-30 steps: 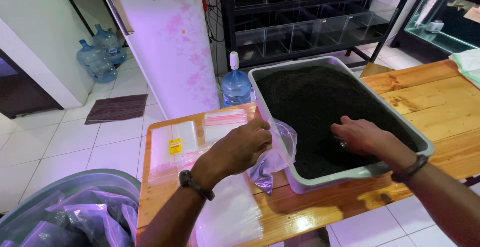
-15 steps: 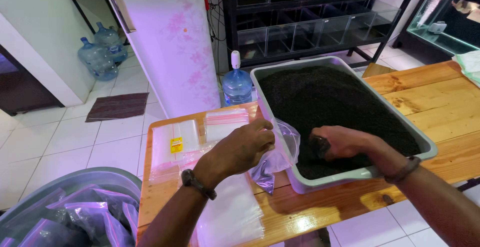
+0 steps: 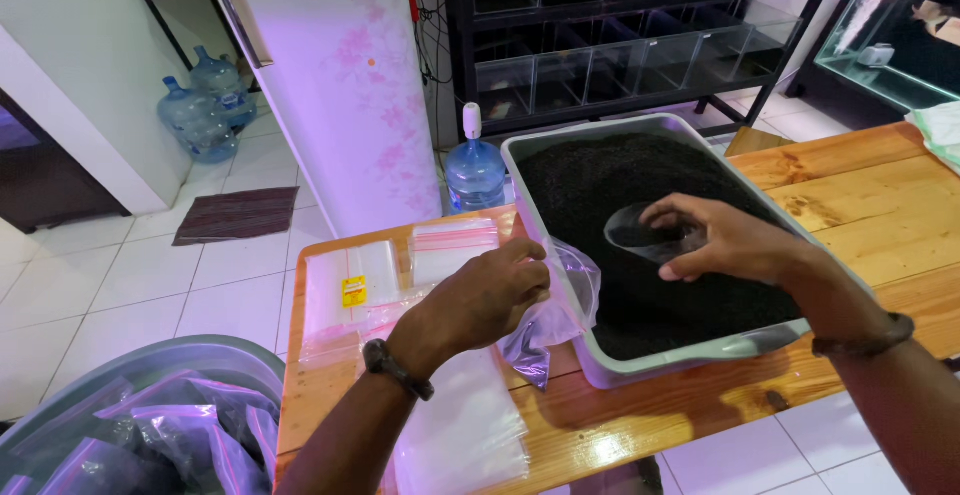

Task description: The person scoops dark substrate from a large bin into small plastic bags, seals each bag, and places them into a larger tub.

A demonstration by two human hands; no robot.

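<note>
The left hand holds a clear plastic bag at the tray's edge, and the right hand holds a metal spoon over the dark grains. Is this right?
Not quite. In the head view the right hand holds a clear plastic cup, not a metal spoon, over the dark grains. The left hand does hold the clear bag at the tray edge.

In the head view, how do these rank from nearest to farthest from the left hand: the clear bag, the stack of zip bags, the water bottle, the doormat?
1. Clear bag: in the left hand itself, at the tray edge.
2. Stack of zip bags: just beyond the hand, on the table.
3. Water bottle: on the floor behind the table.
4. Doormat: far left on the floor.
</note>
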